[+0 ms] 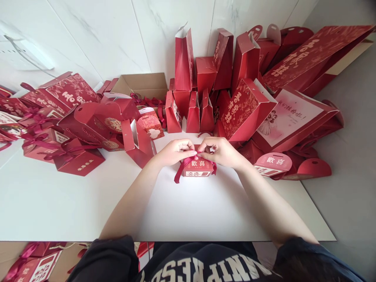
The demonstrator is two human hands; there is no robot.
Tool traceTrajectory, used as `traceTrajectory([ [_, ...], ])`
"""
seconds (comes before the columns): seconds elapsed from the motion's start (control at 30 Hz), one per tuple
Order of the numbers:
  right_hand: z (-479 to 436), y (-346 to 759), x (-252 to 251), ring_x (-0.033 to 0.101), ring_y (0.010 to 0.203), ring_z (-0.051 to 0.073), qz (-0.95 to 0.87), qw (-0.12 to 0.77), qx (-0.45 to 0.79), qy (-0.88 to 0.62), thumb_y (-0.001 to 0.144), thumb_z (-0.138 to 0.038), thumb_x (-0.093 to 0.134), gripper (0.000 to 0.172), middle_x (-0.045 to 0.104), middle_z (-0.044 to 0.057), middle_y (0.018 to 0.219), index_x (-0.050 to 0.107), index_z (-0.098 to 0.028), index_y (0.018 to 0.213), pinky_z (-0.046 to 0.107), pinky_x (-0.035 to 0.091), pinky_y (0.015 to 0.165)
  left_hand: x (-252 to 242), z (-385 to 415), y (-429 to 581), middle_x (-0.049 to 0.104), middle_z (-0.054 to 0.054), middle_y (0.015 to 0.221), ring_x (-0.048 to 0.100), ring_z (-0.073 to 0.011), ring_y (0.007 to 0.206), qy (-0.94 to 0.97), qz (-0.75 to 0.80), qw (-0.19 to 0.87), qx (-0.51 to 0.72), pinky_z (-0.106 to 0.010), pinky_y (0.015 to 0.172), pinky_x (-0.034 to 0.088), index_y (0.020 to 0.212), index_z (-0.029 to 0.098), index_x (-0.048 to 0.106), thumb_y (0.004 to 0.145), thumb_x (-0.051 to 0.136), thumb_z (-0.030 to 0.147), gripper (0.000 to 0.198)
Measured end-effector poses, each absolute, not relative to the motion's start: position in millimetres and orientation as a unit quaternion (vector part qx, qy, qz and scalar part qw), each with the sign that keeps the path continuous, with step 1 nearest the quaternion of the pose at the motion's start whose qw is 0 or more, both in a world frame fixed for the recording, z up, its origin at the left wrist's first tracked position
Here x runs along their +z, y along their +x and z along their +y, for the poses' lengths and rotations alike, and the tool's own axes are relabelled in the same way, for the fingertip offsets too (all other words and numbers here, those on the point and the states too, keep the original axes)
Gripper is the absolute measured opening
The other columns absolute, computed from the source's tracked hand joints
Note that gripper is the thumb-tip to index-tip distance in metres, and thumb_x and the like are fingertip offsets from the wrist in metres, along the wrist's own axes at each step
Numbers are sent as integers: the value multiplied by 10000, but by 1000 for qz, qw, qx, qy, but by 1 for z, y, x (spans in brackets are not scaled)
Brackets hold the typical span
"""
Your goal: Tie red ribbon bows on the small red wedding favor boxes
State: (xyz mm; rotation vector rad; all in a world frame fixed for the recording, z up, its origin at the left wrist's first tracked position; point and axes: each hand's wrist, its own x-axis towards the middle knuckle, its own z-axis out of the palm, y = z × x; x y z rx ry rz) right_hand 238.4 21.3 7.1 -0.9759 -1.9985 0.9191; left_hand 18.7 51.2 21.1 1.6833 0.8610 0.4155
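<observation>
Left hand (178,151) at ten o'clock, right hand (217,151) at two, both pinched crimson ribbon (186,161) over red box (198,167); loose end (177,178) hung toward seven; cartons (193,114) stood at twelve

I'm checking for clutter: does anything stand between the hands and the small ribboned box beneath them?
Nothing visible does. The left hand and right hand both pinch the ribbon atop the small box; the nearest red box on the left stands beside their path.

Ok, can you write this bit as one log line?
left hand: pinching ribbon | right hand: pinching ribbon | red box: on table, below fingertips
</observation>
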Motion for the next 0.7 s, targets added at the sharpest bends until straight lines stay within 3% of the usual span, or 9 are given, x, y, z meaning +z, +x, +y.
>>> traceTrajectory([
  [0.4, 26, 247, 10, 633, 800, 190, -844, 324, 309, -294, 908, -245, 618, 107, 697, 44, 888, 719, -231, 875, 332, 490, 747, 21, 53, 21, 610, -14, 773, 560, -112, 672, 709, 369, 574, 181, -238, 604, 436, 833, 164, 562, 846, 635, 380, 228],
  [0.7, 23, 244, 15, 628, 812, 182, -829, 332, 323, -313, 916, -228, 587, 99, 694, 35, 900, 685, -215, 919, 327, 492, 772, 20, 53, 20, 609, -16, 840, 584, -128, 771, 700, 358, 587, 196, -252, 688, 452, 851, 165, 542, 866, 611, 393, 239],
])
